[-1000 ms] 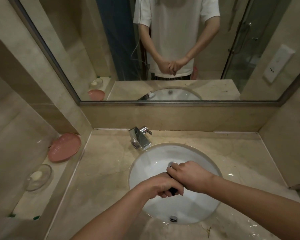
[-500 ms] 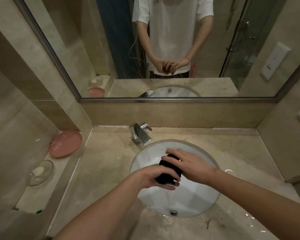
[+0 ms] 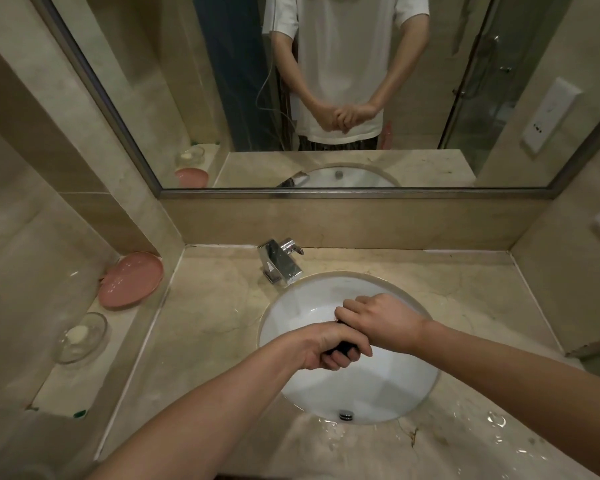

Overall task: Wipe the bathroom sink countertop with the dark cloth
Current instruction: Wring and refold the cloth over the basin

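Over the white sink basin (image 3: 378,386) both my hands squeeze the dark cloth (image 3: 343,348), which is bunched small and almost hidden between them. My left hand (image 3: 329,348) grips its near end with curled fingers. My right hand (image 3: 381,320) grips the far end, knuckles up. The beige marble countertop (image 3: 215,317) surrounds the basin, with water pooled at its front right (image 3: 492,431).
A chrome faucet (image 3: 280,263) stands behind the basin. On the left ledge lie a pink dish (image 3: 130,280) and a glass soap dish (image 3: 80,337). The mirror (image 3: 326,98) spans the back wall and shows a person in a white shirt. Walls close in on both sides.
The cloth, loosely visible between my hands half a second ago, is now squeezed tight and nearly hidden again. Both hands stayed above the basin.
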{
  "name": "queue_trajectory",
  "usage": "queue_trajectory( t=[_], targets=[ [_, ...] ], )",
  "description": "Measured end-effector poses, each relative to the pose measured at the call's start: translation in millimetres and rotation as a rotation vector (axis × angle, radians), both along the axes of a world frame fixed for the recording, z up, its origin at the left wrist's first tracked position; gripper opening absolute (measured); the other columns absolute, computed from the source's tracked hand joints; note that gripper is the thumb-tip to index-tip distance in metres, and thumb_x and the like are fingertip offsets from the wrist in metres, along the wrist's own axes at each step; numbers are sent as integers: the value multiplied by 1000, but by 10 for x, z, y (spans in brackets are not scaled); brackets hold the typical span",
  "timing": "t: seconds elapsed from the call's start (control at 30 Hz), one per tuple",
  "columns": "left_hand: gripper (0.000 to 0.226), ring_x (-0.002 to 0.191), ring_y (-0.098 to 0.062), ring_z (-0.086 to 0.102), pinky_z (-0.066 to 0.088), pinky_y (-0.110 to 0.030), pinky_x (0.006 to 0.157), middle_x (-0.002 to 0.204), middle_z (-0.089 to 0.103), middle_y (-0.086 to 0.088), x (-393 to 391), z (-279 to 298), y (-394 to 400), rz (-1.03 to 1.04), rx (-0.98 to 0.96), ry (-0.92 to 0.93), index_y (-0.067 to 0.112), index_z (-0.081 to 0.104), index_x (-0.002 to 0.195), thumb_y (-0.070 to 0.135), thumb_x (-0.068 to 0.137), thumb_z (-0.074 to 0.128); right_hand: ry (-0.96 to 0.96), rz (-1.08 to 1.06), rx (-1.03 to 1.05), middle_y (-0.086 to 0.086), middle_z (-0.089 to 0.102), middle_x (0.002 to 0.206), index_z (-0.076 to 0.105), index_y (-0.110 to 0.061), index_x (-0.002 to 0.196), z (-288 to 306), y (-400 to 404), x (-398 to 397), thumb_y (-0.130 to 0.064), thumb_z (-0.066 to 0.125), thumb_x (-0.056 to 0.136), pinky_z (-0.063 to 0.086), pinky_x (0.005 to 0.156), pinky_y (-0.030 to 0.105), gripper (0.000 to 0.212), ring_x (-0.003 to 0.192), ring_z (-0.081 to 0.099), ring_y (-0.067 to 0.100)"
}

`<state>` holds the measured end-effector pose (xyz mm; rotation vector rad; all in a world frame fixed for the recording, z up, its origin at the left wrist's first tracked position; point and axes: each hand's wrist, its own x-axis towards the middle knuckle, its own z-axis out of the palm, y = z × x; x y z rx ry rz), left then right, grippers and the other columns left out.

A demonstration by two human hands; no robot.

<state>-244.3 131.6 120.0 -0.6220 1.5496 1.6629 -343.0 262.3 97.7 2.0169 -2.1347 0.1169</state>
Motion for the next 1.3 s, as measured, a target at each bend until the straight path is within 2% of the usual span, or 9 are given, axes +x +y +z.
queue_trajectory(
  t=[0.33, 0.53, 0.67, 0.77, 0.83, 0.93, 1.07, 1.17, 1.3],
  targets=[
    [26, 44, -13, 31, 23, -23, 45, 52, 44, 2, -13, -94, 99, 0, -356, 168, 18, 44, 56, 12, 72, 64, 67, -61, 188, -5, 50, 51, 58, -15, 72, -63, -56, -61, -28, 91, 43, 15, 38, 21, 46, 32, 45, 15],
    [17, 49, -14, 37, 29, -24, 47, 59, 49, 1, -40, -95, 45, -56, -399, 175, 17, 51, 65, 15, 74, 66, 36, -27, 162, -4, 48, 49, 54, -15, 73, -68, -96, -54, -26, 94, 38, 13, 40, 20, 54, 31, 43, 15],
    [8, 61, -14, 60, 47, -22, 55, 76, 62, -7, -103, 28, -74, 105, -207, 224, 8, 65, 83, 9, 76, 69, -52, -114, -21, -1, 55, 85, 45, -21, 100, 45, -120, -115, -14, 89, 57, 30, 42, 27, 62, 63, 56, 18],
    [13, 74, -13, 67, 55, -19, 67, 88, 67, -10, -139, 213, -225, 213, 56, 196, 4, 66, 94, 3, 82, 70, -216, -147, -152, 6, 43, 136, 42, -20, 138, 76, -51, -164, -12, 88, 63, 58, 65, 34, 88, 104, 61, 28],
    [4, 63, -7, 60, 50, -12, 56, 82, 67, -5, -135, 324, -289, 160, 161, 129, 6, 65, 91, 4, 88, 67, -212, -76, -221, 8, 36, 146, 39, -16, 145, 73, -12, -142, -12, 86, 69, 59, 84, 38, 89, 119, 56, 32],
    [8, 45, -2, 43, 32, -10, 38, 69, 58, 3, -119, 391, -297, -19, 265, 30, 14, 59, 84, 11, 91, 61, -151, 61, -357, 11, 51, 130, 49, -10, 132, 164, -70, -101, -15, 70, 87, 51, 91, 32, 50, 107, 55, 28],
    [29, 39, -1, 30, 18, -13, 37, 58, 44, 7, -134, 421, -253, -221, 120, 22, 22, 44, 71, 14, 94, 59, -28, 144, -324, 3, 58, 84, 62, -11, 100, 308, -109, -93, -15, 68, 88, 39, 52, 29, 14, 69, 47, 20],
    [33, 41, -6, 26, 15, -18, 41, 57, 45, 5, -123, 372, -208, -261, -69, 37, 22, 45, 65, 13, 89, 65, 48, 122, -196, -1, 51, 69, 61, -12, 82, 252, -91, -90, -11, 77, 75, 30, 40, 29, 17, 54, 48, 19],
    [21, 46, -12, 31, 24, -23, 45, 57, 49, 3, -103, 192, -125, -199, -355, 130, 19, 51, 67, 19, 78, 69, 52, 0, 74, -6, 48, 54, 56, -15, 73, 199, -82, -75, -20, 89, 47, 5, 42, 21, 42, 36, 45, 15]
  ],
)
